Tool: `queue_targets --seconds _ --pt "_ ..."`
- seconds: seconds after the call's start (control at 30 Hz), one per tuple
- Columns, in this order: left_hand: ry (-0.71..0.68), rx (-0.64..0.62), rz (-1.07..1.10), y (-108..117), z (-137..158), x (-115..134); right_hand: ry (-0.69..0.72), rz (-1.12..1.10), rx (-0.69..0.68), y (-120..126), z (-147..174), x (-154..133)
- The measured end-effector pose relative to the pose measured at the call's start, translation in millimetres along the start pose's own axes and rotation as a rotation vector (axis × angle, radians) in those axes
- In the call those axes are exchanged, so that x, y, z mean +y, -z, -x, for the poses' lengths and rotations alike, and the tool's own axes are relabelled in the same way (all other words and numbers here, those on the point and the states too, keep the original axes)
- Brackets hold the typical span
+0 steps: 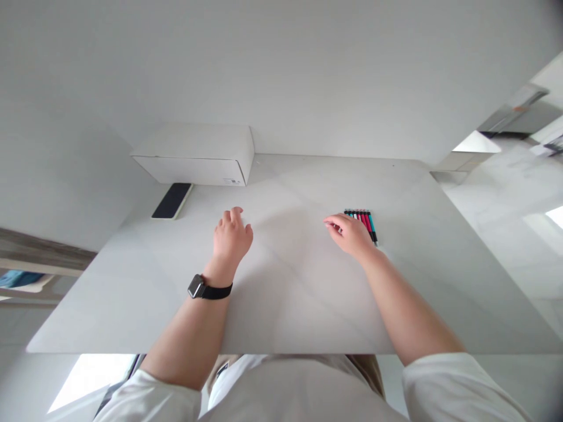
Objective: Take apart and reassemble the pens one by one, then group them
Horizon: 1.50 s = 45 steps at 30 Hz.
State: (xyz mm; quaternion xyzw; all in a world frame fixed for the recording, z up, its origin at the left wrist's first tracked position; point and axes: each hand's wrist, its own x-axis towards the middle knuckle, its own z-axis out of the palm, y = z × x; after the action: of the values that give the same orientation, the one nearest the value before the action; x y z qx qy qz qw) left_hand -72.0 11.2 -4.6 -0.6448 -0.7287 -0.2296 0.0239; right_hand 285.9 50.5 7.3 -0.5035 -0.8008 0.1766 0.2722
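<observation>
My left hand [232,234] rests on the white table left of the middle. Its fingers curl loosely, the thumb stands apart, and nothing shows in it. On the right, my right hand [350,234] is loosely bent with a small gap between thumb and fingers, and I see nothing held there. Just beyond and beside it lies a neat row of several pens [367,221], teal, pink, red and black, side by side. The hand hides the lower part of some of them. Whether it touches them I cannot tell.
A long white box [189,170] stands against the wall at the back left. In front of it lies a phone [172,201] with a dark screen. The pale table [290,305] ends just before my body. A wooden shelf [39,258] is beyond the left edge.
</observation>
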Motion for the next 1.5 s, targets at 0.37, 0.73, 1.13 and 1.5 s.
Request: queue_targets --seconds 0.37,0.73,1.13,1.5 --pt "-0.114 -0.155 0.122 -16 1 1 0.112 -0.069 -0.084 -8 3 -13" --pt "-0.518 -0.260 0.648 -9 29 65 0.111 -0.351 -0.203 -32 9 -46" --pt "-0.420 -0.145 0.571 -18 18 50 -0.173 -0.716 -0.013 -30 -3 -10" --pt "-0.341 -0.122 0.550 -13 18 54 -0.225 -0.859 -0.062 -33 -2 -10"
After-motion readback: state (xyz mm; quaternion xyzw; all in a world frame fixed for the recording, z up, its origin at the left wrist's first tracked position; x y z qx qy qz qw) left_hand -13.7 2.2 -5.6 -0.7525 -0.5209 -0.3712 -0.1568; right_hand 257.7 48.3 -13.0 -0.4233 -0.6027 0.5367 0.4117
